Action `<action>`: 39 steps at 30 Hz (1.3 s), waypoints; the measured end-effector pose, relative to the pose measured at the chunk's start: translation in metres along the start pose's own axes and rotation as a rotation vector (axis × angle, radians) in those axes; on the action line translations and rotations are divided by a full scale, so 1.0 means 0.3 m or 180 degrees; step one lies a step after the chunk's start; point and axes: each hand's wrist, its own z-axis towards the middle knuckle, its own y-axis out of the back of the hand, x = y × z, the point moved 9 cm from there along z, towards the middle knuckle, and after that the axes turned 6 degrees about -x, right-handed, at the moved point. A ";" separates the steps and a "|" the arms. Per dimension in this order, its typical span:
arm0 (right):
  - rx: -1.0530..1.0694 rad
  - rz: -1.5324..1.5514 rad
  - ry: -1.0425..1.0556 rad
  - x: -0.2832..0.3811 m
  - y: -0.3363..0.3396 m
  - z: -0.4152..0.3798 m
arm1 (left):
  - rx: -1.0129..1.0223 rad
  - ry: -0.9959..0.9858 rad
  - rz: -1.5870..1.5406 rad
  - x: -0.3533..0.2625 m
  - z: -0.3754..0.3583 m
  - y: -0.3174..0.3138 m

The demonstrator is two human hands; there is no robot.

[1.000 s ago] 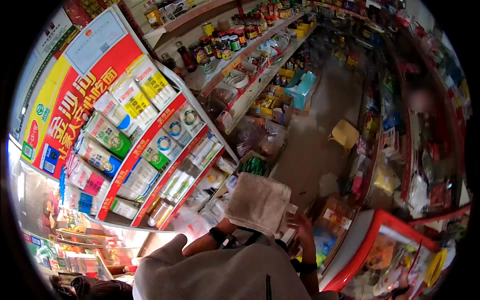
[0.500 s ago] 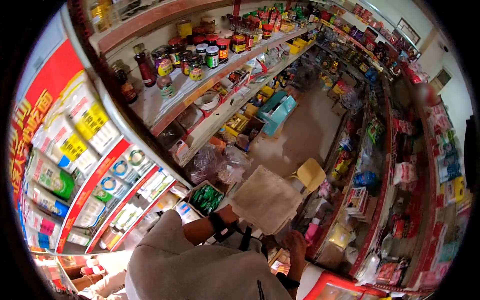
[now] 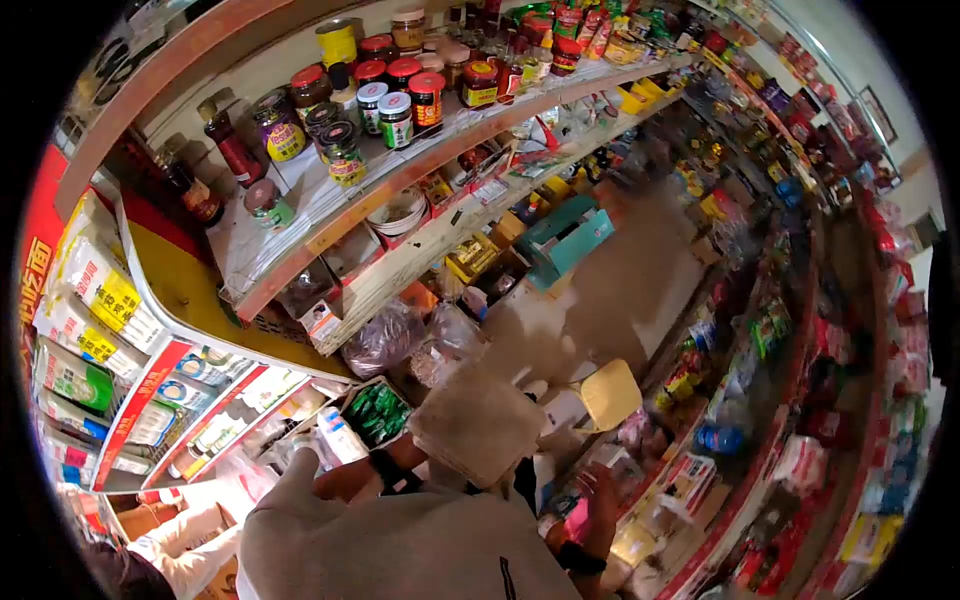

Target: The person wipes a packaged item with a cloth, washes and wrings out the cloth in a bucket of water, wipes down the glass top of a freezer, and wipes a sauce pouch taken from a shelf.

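Observation:
A worn, square beige board, possibly a stool seat, is in front of my body at the lower middle. My left hand, below a dark wristband, grips its left edge; the fingers are partly hidden by the board. Apart from the board, to its right, my right hand is raised with its fingers stretched out and nothing in it. Beyond that hand stands a small chair with a yellow seat. Left of the board is a box of green packets.
Shelves with jars and bottles run along the left. Packed shelves line the right side. A teal box sits by the aisle floor. Noodle packs fill a rack at far left. Another person is at lower left.
My right hand has moved right, away from the board's edge. My left hand and the board have shifted left in view. The camera has turned, showing more of the left shelf.

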 end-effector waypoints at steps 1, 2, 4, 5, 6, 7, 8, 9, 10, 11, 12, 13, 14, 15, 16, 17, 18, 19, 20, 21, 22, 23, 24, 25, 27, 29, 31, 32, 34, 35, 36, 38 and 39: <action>0.0405 0.0562 0.0141 0.062 -0.005 0.090 | -0.0083 -0.0080 -0.0041 -0.010 0.016 -0.015; 0.0652 0.0828 0.0194 0.110 -0.002 0.172 | -0.0153 -0.0169 -0.0052 -0.016 0.031 -0.045; 0.1144 0.0919 0.0345 0.299 -0.044 0.288 | -0.0310 -0.0342 -0.0156 -0.002 0.072 -0.115; 0.1128 0.0282 0.0712 0.344 -0.020 0.404 | -0.0381 -0.0427 -0.0221 0.010 0.105 -0.166; 0.1063 -0.0347 0.1081 0.402 -0.009 0.508 | -0.0464 -0.0504 -0.0269 0.017 0.121 -0.210; 0.1160 -0.0357 0.1030 0.467 -0.027 0.557 | -0.0500 -0.0557 -0.0319 0.031 0.173 -0.275; 0.0921 -0.0191 0.0692 0.534 -0.038 0.659 | -0.0506 -0.0609 -0.0358 0.035 0.232 -0.339; 0.0656 -0.0030 0.0362 0.612 -0.060 0.734 | -0.0494 -0.0649 -0.0380 0.040 0.297 -0.400; 0.0945 0.0119 0.0429 0.707 -0.113 0.768 | -0.0490 -0.0661 -0.0396 0.051 0.368 -0.472; 0.0967 0.0144 0.0427 0.763 -0.136 0.833 | -0.0470 -0.0658 -0.0398 0.060 0.437 -0.533; 0.0943 -0.0005 0.0516 0.809 -0.154 0.896 | -0.0450 -0.0627 -0.0383 0.063 0.506 -0.593; 0.0929 0.0005 0.0518 0.837 -0.171 0.970 | -0.0424 -0.0603 -0.0364 0.069 0.574 -0.648; 0.0915 0.0015 0.0519 0.867 -0.190 1.041 | -0.0391 -0.0568 -0.0343 0.073 0.636 -0.706; 0.0893 0.0036 0.0523 0.878 -0.203 1.105 | -0.0369 -0.0543 -0.0337 0.075 0.693 -0.755; 0.1098 0.0195 0.0500 0.884 -0.242 1.148 | -0.0338 -0.0512 -0.0333 0.080 0.745 -0.804; 0.1313 0.0352 0.0478 0.895 -0.277 1.189 | -0.0318 -0.0486 -0.0329 0.083 0.797 -0.847; 0.1312 0.0368 0.0488 0.943 -0.310 1.202 | -0.0292 -0.0470 -0.0313 0.074 0.838 -0.897; 0.1421 0.0104 0.0373 0.989 -0.370 1.175 | -0.0283 -0.0442 -0.0299 0.074 0.879 -0.932; 0.1528 -0.0157 0.0250 1.005 -0.411 1.164 | -0.0264 -0.0423 -0.0273 0.067 0.921 -0.968; 0.1524 -0.0130 0.0246 1.011 -0.423 1.181 | -0.0248 -0.0394 -0.0258 0.065 0.961 -1.000; 0.1476 -0.0180 0.0122 1.000 -0.426 1.207 | -0.0240 -0.0365 -0.0235 0.065 1.004 -1.026; 0.1421 -0.0231 0.0001 0.994 -0.422 1.238 | -0.0225 -0.0342 -0.0212 0.062 1.053 -1.055; 0.1496 -0.0050 -0.0077 0.993 -0.413 1.259 | -0.0198 -0.0305 -0.0205 0.058 1.097 -1.089; 0.1461 -0.0033 -0.0077 0.995 -0.393 1.291 | -0.0169 -0.0275 -0.0199 0.057 1.142 -1.120; 0.1412 0.0010 -0.0053 1.008 -0.353 1.358 | -0.0110 -0.0189 -0.0176 0.051 1.250 -1.183; 0.1257 0.0084 -0.0148 1.017 -0.297 1.450 | -0.0040 -0.0108 -0.0156 0.042 1.375 -1.239; 0.1095 0.0127 -0.0204 1.028 -0.229 1.543 | 0.0061 -0.0032 -0.0172 0.028 1.500 -1.305; 0.1105 0.0407 -0.0073 1.058 -0.200 1.580 | 0.0118 -0.0011 -0.0186 0.019 1.562 -1.335; 0.1082 0.0629 0.0111 1.181 -0.167 1.651 | 0.0205 0.0026 -0.0214 -0.011 1.683 -1.401; 0.0971 0.0499 0.0039 1.236 -0.149 1.668 | 0.0229 0.0053 -0.0236 -0.022 1.734 -1.427; 0.0865 0.0357 -0.0026 1.301 -0.139 1.683 | 0.0254 0.0050 -0.0269 -0.045 1.777 -1.449; 0.0819 0.0373 0.0032 1.425 -0.148 1.761 | 0.0279 0.0051 -0.0312 -0.078 1.853 -1.474; 0.0792 0.0451 0.0025 1.469 -0.145 1.801 | 0.0297 0.0048 -0.0349 -0.086 1.888 -1.488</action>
